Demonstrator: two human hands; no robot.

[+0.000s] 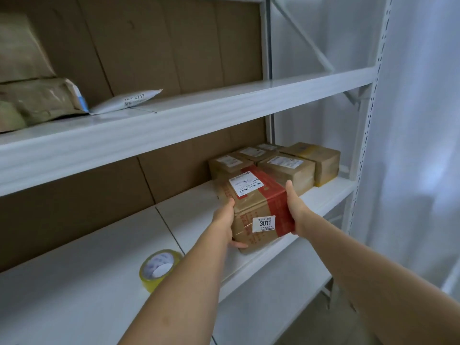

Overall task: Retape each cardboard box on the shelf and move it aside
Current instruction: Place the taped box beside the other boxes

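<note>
Two white shelves (174, 113), brown cardboard backing (149, 46), pale curtain (418, 120) right.

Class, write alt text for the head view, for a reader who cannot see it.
Both hands, left hand and right hand, hold a box with red tape at the shelf edge. Other boxes sit behind it, and a tape roll lies to its left.
</note>
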